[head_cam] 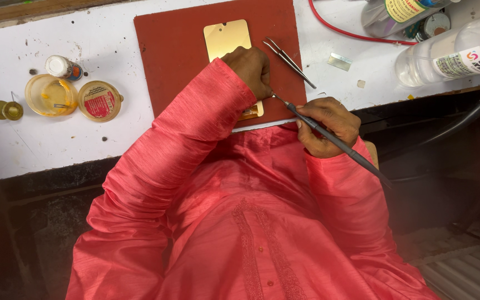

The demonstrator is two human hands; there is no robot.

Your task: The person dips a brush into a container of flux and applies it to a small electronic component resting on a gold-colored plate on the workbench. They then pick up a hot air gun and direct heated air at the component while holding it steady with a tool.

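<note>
A gold, mirror-like phone back panel (227, 39) lies on a dark red mat (173, 50) on the white bench. My left hand (250, 69) rests closed on the panel's lower half, pressing it down. My right hand (329, 125) grips a long dark grey pointed tool (334, 141) like a pen. The tool's tip meets the panel's edge just beside my left fingers. Red sleeves cover both arms.
Metal tweezers (289, 60) lie on the mat's right side. Left of the mat stand a small white-capped bottle (62, 67), an open yellow pot (50, 95) and its lid (100, 100). Clear bottles (451, 53) and a red cable (340, 30) are at the back right.
</note>
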